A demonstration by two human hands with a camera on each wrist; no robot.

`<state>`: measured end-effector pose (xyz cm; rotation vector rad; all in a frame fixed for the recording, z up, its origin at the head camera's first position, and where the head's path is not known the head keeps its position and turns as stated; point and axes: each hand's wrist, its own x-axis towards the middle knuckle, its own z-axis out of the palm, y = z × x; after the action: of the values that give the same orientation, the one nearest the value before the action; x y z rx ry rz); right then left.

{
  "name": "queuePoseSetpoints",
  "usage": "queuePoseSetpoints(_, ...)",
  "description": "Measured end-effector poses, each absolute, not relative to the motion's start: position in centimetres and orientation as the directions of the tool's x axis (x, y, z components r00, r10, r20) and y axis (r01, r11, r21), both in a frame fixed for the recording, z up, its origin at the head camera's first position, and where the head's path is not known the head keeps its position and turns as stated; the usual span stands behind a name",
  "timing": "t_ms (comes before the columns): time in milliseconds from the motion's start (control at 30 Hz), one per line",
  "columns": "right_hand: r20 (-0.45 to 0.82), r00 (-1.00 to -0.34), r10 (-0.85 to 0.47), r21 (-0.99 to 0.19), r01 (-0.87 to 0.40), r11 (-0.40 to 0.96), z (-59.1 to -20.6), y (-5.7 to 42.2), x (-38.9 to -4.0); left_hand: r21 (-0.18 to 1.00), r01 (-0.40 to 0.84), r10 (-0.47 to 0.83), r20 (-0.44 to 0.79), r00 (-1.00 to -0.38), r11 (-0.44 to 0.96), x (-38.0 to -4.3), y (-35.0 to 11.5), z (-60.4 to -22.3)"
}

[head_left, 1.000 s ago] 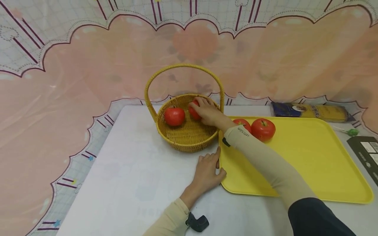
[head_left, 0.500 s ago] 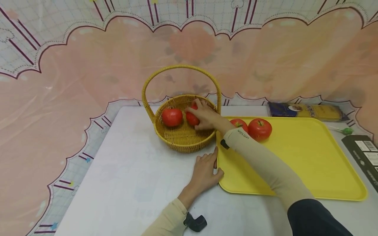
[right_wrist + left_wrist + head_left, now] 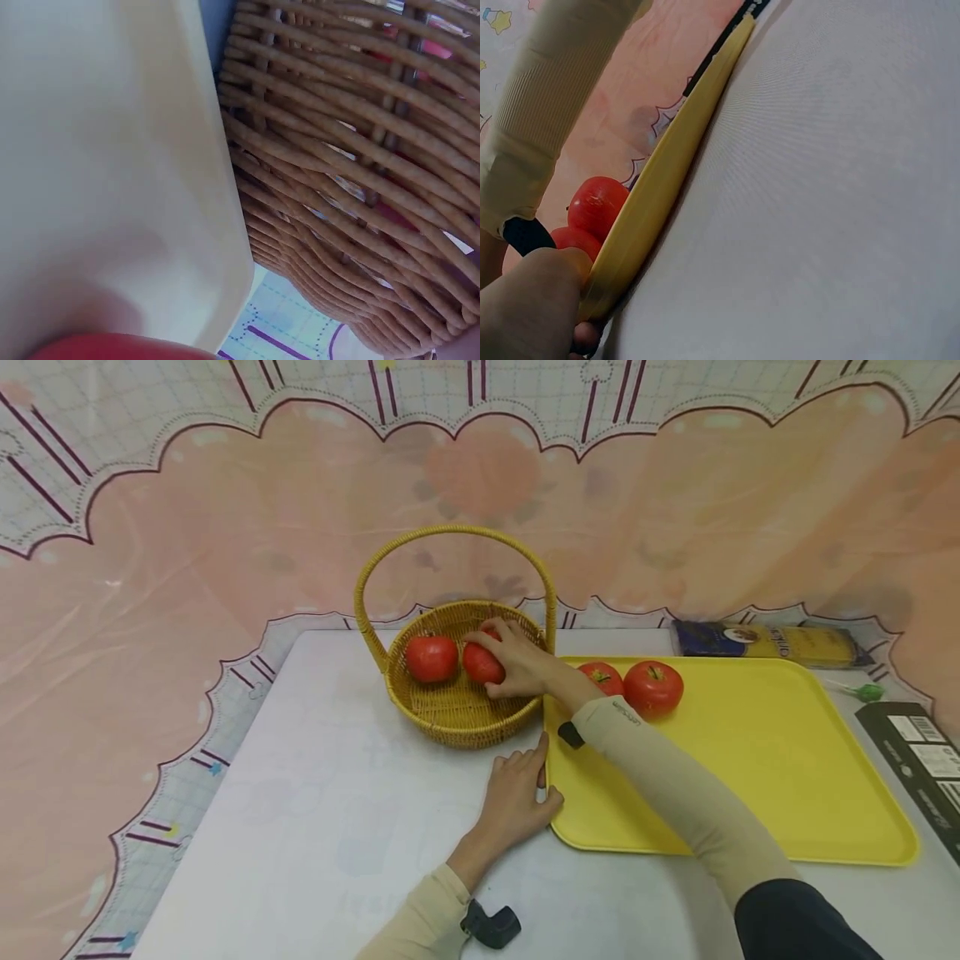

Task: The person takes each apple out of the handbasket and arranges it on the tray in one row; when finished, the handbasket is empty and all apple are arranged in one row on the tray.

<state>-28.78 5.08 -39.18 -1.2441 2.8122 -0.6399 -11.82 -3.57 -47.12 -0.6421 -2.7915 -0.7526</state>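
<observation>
In the head view, my right hand (image 3: pixel 517 664) reaches into the yellow wicker basket (image 3: pixel 465 727) and grips a red tomato (image 3: pixel 482 664), fingers over its top and thumb on the near side. Another tomato (image 3: pixel 431 658) sits just left of it in the basket. My left hand (image 3: pixel 513 797) holds the left edge of the yellow tray (image 3: pixel 750 777), thumb on the rim. The left wrist view shows this hand (image 3: pixel 536 300) at the tray's edge (image 3: pixel 660 180), a fingertip below it. Woven basket side (image 3: pixel 352 150) fills much of the right wrist view.
Two tomatoes stand at the tray's back left, one tomato (image 3: pixel 654 687) in full view and a second tomato (image 3: pixel 602 677) partly behind my right forearm. Behind the tray lies a blue and yellow packet (image 3: pixel 772 643). A green-ended stick (image 3: pixel 867 692) and a dark labelled package (image 3: pixel 915 760) lie to the right.
My right hand has brought its tomato a little toward the basket's near side, and more of that tomato shows. The left hand keeps its place; the whole view has shifted slightly.
</observation>
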Motion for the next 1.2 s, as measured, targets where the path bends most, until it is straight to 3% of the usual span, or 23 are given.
queuePoseSetpoints(1200,0.397,-0.678,-0.618,-0.536,-0.718,0.444,-39.4,7.8,-26.2,0.455,0.440,0.353,0.266,-0.897,0.775,-12.0,-3.5,-47.4)
